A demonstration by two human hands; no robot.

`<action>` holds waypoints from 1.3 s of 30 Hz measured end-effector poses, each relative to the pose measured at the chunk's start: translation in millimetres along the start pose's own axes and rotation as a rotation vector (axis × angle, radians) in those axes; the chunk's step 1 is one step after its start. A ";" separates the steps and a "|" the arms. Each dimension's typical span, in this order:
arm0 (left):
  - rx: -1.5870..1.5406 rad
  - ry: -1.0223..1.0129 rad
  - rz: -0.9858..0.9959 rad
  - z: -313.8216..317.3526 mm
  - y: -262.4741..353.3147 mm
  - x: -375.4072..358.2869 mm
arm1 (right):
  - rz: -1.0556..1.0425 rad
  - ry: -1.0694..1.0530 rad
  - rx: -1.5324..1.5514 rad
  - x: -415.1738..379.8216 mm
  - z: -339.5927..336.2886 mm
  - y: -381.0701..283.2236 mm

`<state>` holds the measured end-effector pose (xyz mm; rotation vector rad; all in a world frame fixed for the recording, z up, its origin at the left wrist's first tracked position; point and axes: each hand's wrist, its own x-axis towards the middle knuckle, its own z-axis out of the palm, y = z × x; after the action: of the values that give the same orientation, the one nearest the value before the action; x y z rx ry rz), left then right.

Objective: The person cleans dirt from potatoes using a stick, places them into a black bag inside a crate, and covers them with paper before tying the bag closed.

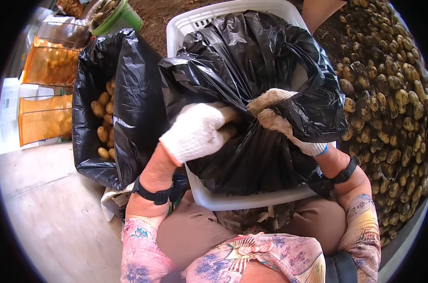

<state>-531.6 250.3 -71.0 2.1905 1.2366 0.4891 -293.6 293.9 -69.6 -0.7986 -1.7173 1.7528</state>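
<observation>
Between my knees stands a white plastic basket (214, 203), slots showing in its far wall, and in it sits the black plastic bag (242, 56), its upper folds billowing past the rim on the left. My right hand (281, 123), in a knitted glove soiled brown along the fingers, is closed around the gathered plastic, the thumb and fingers drawn in on the bunch, while a loose flap of the bag drapes over the back of it. My left hand (195, 132), in a cleaner white glove, comes in from the other side with its fingers bent toward that same gather; the tips run into shadow among the folds, so I cannot tell whether they have hold of the plastic. Just beside the basket, on my left, a second black bag (140, 108) gapes open with loose potatoes (103, 108) inside. Farther left are two orange mesh sacks (51, 66), with a green bucket (124, 21) beyond. On my right, a broad heap of dirt-streaked potatoes (388, 127) covers the ground
</observation>
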 end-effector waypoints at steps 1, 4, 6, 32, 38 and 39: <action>0.099 0.144 0.008 11.3 1.3 2.0 | -0.046 0.010 -0.008 0.0 1.1 2.2; 0.337 0.124 -0.010 23.8 -2.6 7.9 | -0.133 0.030 -0.021 1.2 4.0 7.1; 0.523 -0.076 -0.020 22.6 -11.1 10.9 | -0.170 0.041 -0.020 2.3 5.1 9.0; 0.562 -0.005 -0.163 0.5 -18.3 -4.5 | 0.041 0.140 -0.111 -11.0 -2.3 24.2; 0.408 0.076 -0.274 -54.3 -40.6 -65.4 | 0.048 0.182 -0.120 -17.3 -6.3 32.4; 0.315 0.047 -0.366 -62.2 -45.6 -76.6 | 0.047 0.189 -0.122 -18.2 -8.0 34.3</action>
<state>-635.1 221.5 -54.8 2.1344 1.7955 0.2068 -274.7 284.7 -103.4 -1.0316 -1.7024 1.5583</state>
